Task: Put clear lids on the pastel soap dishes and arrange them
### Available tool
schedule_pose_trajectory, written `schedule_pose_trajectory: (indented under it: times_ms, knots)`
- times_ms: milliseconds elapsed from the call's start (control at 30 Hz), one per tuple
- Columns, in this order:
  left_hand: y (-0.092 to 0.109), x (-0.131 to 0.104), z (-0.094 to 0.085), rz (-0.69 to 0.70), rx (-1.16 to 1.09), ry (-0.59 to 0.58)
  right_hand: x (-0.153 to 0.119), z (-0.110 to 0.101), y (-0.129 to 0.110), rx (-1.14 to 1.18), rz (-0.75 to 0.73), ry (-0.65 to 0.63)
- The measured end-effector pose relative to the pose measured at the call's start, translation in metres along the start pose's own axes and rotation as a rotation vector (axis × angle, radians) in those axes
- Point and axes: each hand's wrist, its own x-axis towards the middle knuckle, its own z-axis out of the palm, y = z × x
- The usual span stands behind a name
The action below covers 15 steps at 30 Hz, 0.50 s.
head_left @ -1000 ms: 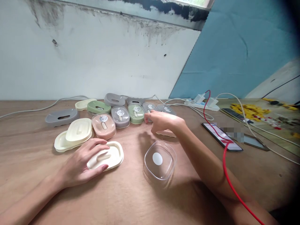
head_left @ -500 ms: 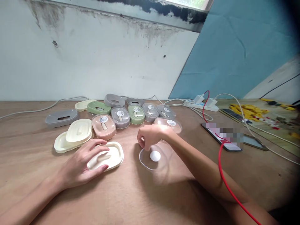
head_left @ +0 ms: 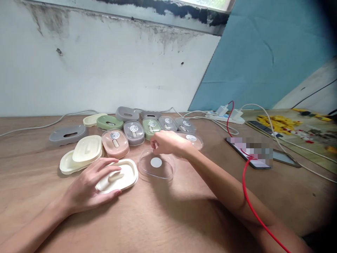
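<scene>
My left hand [head_left: 88, 186] is around a cream soap dish tray [head_left: 127, 174] on the table, thumb along its near side and fingers over its far left edge. A raised piece stands in the tray's middle. To its right, my right hand [head_left: 168, 142] pinches the far rim of a clear lid [head_left: 164, 171], fingers curled downward. The tilted lid carries a round white sticker [head_left: 156, 162]. Behind the hands lie a pink lidded soap box [head_left: 116, 147], a green lidded box [head_left: 150, 131] and several grey ones. Another pink box [head_left: 198, 140] is partly behind my right wrist.
Two stacked cream pieces [head_left: 86, 149], a grey slotted shell [head_left: 68, 135] and a green shell [head_left: 109, 123] lie at left. At right are a phone [head_left: 258, 161], a power strip [head_left: 237, 119] and yellow pieces [head_left: 279, 124]. A red cable [head_left: 252, 200] crosses my right forearm.
My right hand has moved left and slightly away from me, bringing the clear lid closer to the cream tray. My left hand has stayed on the tray.
</scene>
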Motion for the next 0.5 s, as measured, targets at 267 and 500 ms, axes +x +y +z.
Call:
schedule_pose_trajectory:
  times_ms: [267,500]
  knots:
    - [-0.0014,-0.0018,0.0007,-0.018,-0.014,-0.008,0.0042,0.0068,0.0010,0.040,-0.051,-0.018]
    - [0.0020,-0.0023,-0.0029,0.005,0.034,-0.026,0.0088,0.0101,0.0029,0.058,-0.072,0.020]
